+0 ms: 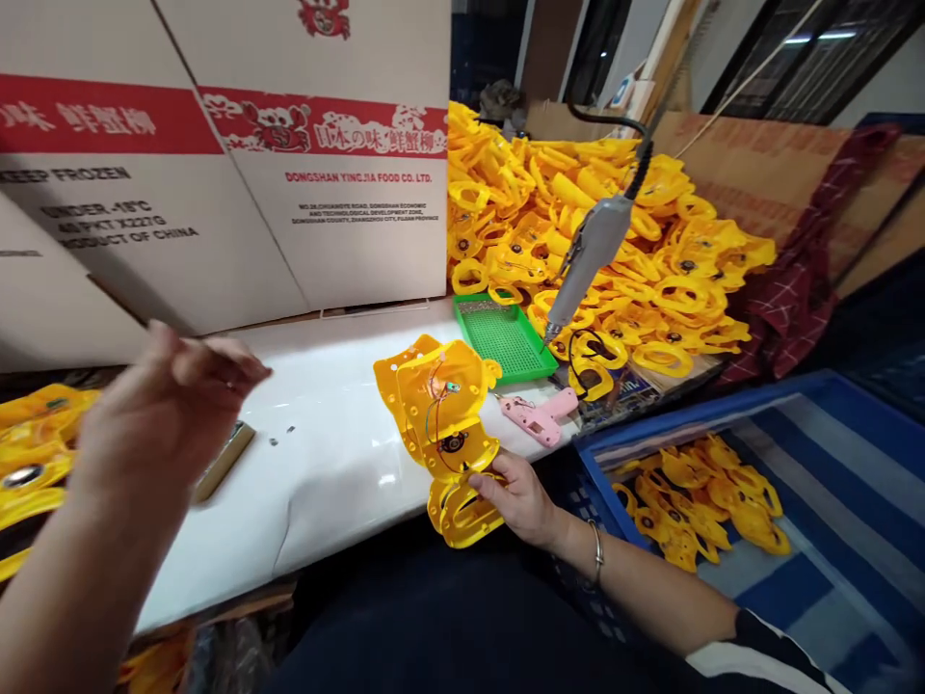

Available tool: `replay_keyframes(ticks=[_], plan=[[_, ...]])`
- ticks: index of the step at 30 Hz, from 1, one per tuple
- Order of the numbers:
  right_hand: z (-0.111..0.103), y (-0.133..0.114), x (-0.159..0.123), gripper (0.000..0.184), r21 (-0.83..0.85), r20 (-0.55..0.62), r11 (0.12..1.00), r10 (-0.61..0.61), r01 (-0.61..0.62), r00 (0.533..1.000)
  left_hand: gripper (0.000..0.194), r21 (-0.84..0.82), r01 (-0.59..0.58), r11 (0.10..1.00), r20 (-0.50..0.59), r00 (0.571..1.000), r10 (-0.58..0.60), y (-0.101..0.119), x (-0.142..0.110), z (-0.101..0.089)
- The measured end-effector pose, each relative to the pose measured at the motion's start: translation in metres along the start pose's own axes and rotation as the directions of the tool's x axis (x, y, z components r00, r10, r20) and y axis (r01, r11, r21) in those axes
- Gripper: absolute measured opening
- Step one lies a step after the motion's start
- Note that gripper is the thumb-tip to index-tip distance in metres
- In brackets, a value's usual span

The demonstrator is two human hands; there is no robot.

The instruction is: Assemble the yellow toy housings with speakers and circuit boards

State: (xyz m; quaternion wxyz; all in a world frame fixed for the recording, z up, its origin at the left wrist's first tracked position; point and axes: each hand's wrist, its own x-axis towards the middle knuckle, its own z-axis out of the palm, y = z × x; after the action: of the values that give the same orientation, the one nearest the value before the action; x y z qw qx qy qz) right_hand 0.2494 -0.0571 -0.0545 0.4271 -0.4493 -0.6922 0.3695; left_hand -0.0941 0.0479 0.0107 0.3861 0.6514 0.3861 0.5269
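My right hand (pixel 520 501) grips a yellow plastic toy shell (pixel 444 405) by its handle ring, thumb on the near face. The shell's hollow inside faces me, showing thin wires, a small green circuit piece and a round dark part. My left hand (pixel 170 405) is raised over the left of the white tabletop (pixel 332 482), apart from the shell. Its fingers are curled together; anything between the fingertips is too small to make out. Below it lie a brownish block (pixel 225 463) and two tiny dark pieces (pixel 281 437).
A grey electric screwdriver (pixel 593 255) hangs over a green tray (pixel 506 337) with small screws. Behind is a heap of yellow shells (pixel 578 193). A pink gun-shaped tool (pixel 541 414) lies beside the tray. A blue crate (pixel 816 434) stands right, cartons (pixel 325 241) back left.
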Motion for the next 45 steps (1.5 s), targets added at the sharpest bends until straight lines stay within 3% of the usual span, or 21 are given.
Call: replay_keyframes(ticks=[1,3,6,9,12,14,18,22,24,27,28,30,32,34,36,37,41,45], plan=[[-0.002,-0.002,0.001,0.040,0.001,-0.025,1.000,0.002,-0.002,1.000,0.059,-0.089,0.127,0.988,-0.028,0.991,-0.130,-0.006,-0.006,0.010],[-0.004,-0.007,0.003,0.039,0.001,-0.070,1.000,0.021,-0.021,0.997,0.054,-0.012,0.355,0.935,0.122,0.928,-0.351,-0.013,-0.021,0.042],[0.000,-0.013,0.010,0.037,-0.031,-0.106,0.999,0.039,-0.042,0.994,0.065,-0.179,0.464,0.868,0.429,0.830,-0.355,-0.012,-0.044,0.095],[0.008,-0.018,0.015,0.035,-0.018,-0.086,0.998,0.064,-0.066,0.994,0.066,-0.265,0.530,0.806,0.530,0.778,-0.337,-0.005,-0.057,0.133],[0.010,-0.020,0.015,0.040,0.102,-0.014,0.988,0.117,-0.115,0.993,0.057,-0.286,0.580,0.763,0.553,0.750,-0.363,0.000,-0.059,0.149],[0.009,-0.020,0.012,0.046,0.125,-0.020,0.989,0.080,-0.077,0.997,0.056,-0.295,0.596,0.747,0.559,0.741,-0.372,0.002,-0.057,0.151],[0.003,-0.015,0.005,0.055,-0.023,-0.082,0.998,-0.064,0.062,0.995,0.065,-0.349,0.620,0.703,0.537,0.747,-0.392,0.006,-0.056,0.155],[-0.005,-0.011,-0.005,0.031,-0.127,-0.133,0.984,-0.142,0.125,0.981,0.067,-0.310,0.638,0.705,0.528,0.732,-0.431,0.013,-0.058,0.166],[-0.012,-0.011,-0.012,0.022,-0.149,-0.184,0.981,-0.149,0.122,0.972,0.062,-0.252,0.586,0.770,0.550,0.742,-0.384,0.019,-0.057,0.172],[-0.028,-0.016,-0.025,0.023,-0.155,-0.356,0.987,-0.106,0.053,0.929,0.052,-0.233,0.428,0.873,0.632,0.749,-0.199,0.025,-0.051,0.177],[-0.036,-0.018,-0.028,0.025,-0.154,-0.448,0.988,-0.096,0.029,0.889,0.051,-0.221,0.375,0.900,0.651,0.744,-0.149,0.025,-0.048,0.178],[-0.059,-0.023,-0.030,0.029,-0.164,-0.635,0.986,-0.131,0.033,0.762,0.047,-0.138,0.252,0.958,0.648,0.754,-0.105,0.018,-0.040,0.177],[-0.090,-0.029,-0.023,0.032,-0.189,-0.763,0.976,-0.217,0.110,0.609,0.042,0.005,0.075,0.997,0.588,0.806,-0.064,0.002,-0.034,0.173],[-0.127,-0.031,-0.006,0.031,-0.210,-0.821,0.964,-0.265,0.164,0.506,0.038,0.164,-0.138,0.977,0.512,0.858,0.035,-0.019,-0.030,0.167],[-0.166,-0.026,0.017,0.028,-0.248,-0.819,0.953,-0.303,0.176,0.488,0.038,0.311,-0.295,0.904,0.468,0.875,0.125,-0.040,-0.030,0.160],[-0.185,-0.021,0.030,0.029,-0.249,-0.810,0.951,-0.308,0.181,0.500,0.040,0.366,-0.347,0.864,0.471,0.869,0.149,-0.049,-0.032,0.157],[-0.250,0.011,0.080,0.031,-0.246,-0.771,0.965,-0.250,0.087,0.586,0.045,0.453,-0.468,0.759,0.514,0.833,0.206,-0.068,-0.039,0.151],[-0.279,0.027,0.126,0.029,-0.347,-0.659,0.938,-0.256,0.016,0.708,0.044,0.487,-0.492,0.722,0.532,0.823,0.202,-0.071,-0.044,0.152]])
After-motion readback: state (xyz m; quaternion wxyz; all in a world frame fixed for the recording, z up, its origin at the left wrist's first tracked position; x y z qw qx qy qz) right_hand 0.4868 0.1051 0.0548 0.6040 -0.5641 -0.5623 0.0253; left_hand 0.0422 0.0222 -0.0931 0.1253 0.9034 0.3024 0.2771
